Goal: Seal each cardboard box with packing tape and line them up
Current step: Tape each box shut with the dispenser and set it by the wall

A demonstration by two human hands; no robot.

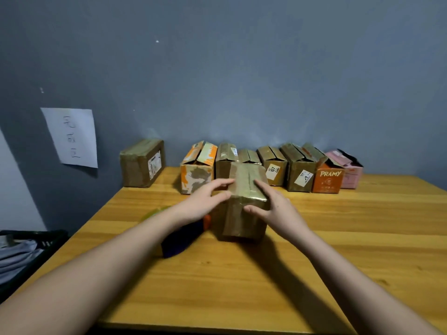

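Box: a taped brown box (243, 201) stands at the middle of the frame on the table (338, 238), shiny tape running over its top and down its near face
Left hand: the left hand (205, 199) lies against the box's left side, fingers straight and spread a little, fingertips on the top left edge, thumb along the side
Right hand: the right hand (275, 209) lies against the box's right side, fingers straight over the top right edge, thumb on the near face; neither hand curls round the box
Row: behind the box, along the wall (242, 68), stands a row of boxes with flaps up, from left to right an orange-white box (197, 170), three brown ones, partly hidden, a taller labelled box (301, 175), an orange box (327, 178) marked PRAMY and a pink box (350, 171)
Sealed box: a lone sealed box (142, 163) stands apart at the table's far left corner, left of the row
Tape tool: a dark thing with an orange part (186, 235) lies just left of the box, under the left wrist; what it is I cannot tell for sure
Paper: a handwritten sheet (72, 136) hangs on the wall at the left of the frame
Lower left: a dark rack holding grey cloth (17, 257) beside the table
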